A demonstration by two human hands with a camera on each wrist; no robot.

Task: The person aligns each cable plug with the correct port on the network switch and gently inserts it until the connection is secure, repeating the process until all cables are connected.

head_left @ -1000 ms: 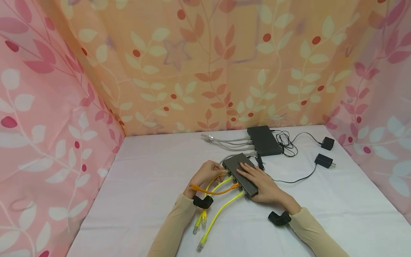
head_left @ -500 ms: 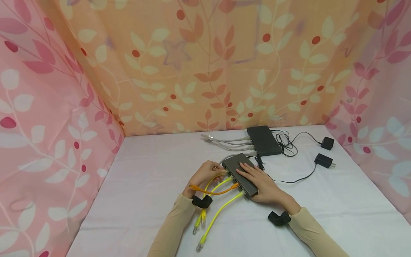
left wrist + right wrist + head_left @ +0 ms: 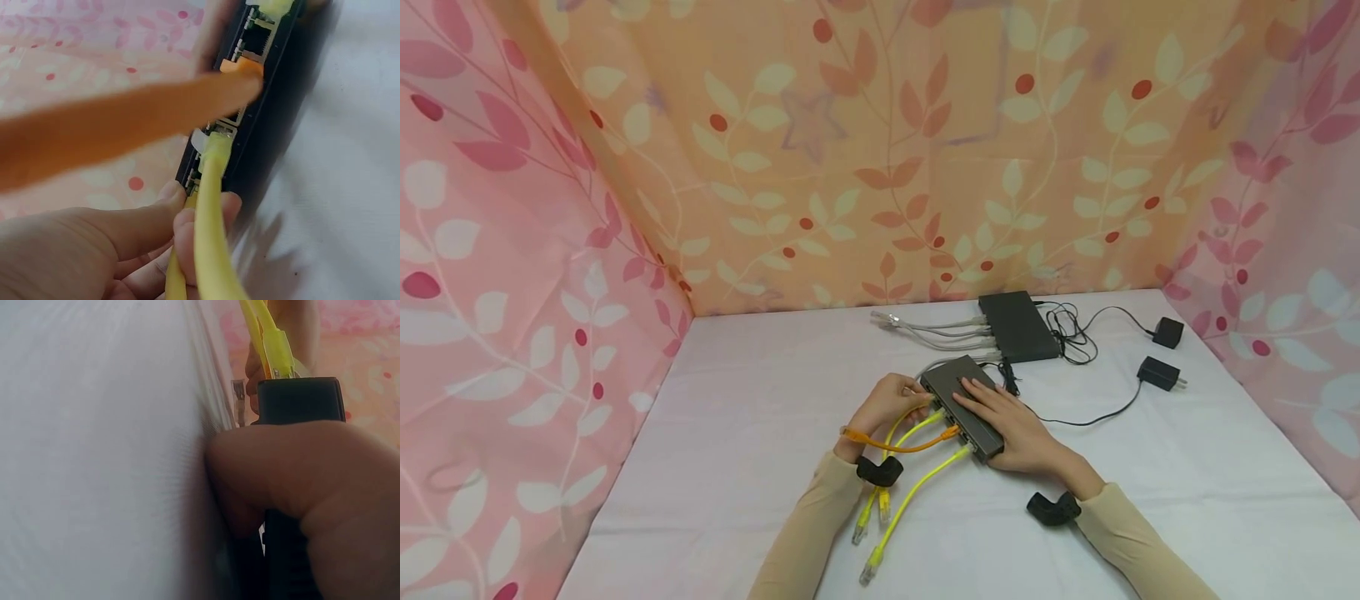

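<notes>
A dark network switch (image 3: 957, 383) lies tilted across the table, cables leaving the ports along its left side. My left hand (image 3: 887, 405) pinches a deeper-yellow network cable (image 3: 175, 280) at its plug, right at the port nearest the switch's far end. Just beside those fingers a lime-yellow network cable (image 3: 215, 231) is plugged in. An orange network cable (image 3: 901, 450) sits in a middle port, and another lime-yellow cable (image 3: 917, 492) in the near-end port. My right hand (image 3: 1018, 429) grips the switch, fingers spread over its top and thumb bent at the near end.
Behind stands a second black switch (image 3: 1018, 327) with several grey network cables (image 3: 938, 335) on its left. To the right lie two black power adapters, one upper (image 3: 1168, 332) and one lower (image 3: 1159, 373), with thin cords. Patterned curtains (image 3: 880, 167) enclose the white table.
The left wrist has shifted slightly right, and the loose yellow cable ends below it moved a little. Both hands keep their places on the cable and the switch.
</notes>
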